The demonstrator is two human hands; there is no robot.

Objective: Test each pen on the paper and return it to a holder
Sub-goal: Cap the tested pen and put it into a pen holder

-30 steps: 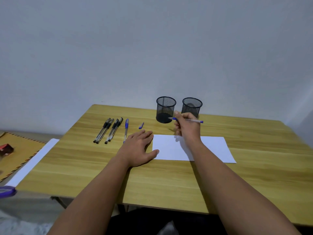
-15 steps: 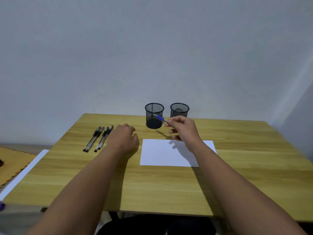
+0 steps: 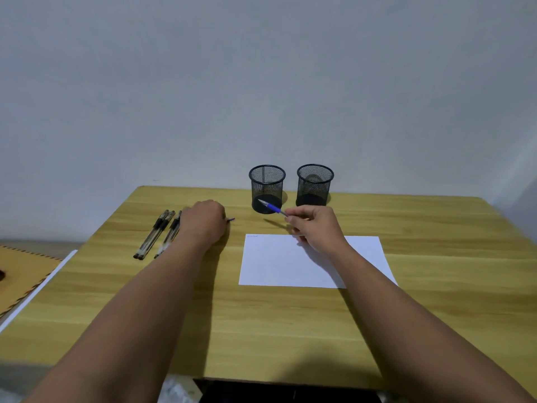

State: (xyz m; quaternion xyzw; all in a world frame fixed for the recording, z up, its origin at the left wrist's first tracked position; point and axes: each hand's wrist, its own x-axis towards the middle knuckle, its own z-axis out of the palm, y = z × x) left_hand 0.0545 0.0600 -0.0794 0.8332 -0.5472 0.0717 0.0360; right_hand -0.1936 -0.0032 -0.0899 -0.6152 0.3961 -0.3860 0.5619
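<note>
My right hand (image 3: 315,226) is shut on a blue pen (image 3: 272,208) above the far edge of the white paper (image 3: 279,263). The bare tip points up and left, in front of the left black mesh holder (image 3: 267,181). The right mesh holder (image 3: 315,181) stands beside it. My left hand (image 3: 203,222), knuckles up and fingers curled down, closes on a small blue pen cap (image 3: 232,219) whose end pokes out to the right. Several black pens (image 3: 154,234) lie side by side left of that hand, one partly under it.
The wooden table (image 3: 290,330) reaches to the grey wall behind the holders. Off its left edge lie a white strip (image 3: 37,289) and a brown board with a patterned edge (image 3: 20,271). The paper has a faint mark at its far left corner.
My left hand went from flat beside the paper to curled over the blue cap. My right hand turned the pen so its tip points up and left. The view shifted.
</note>
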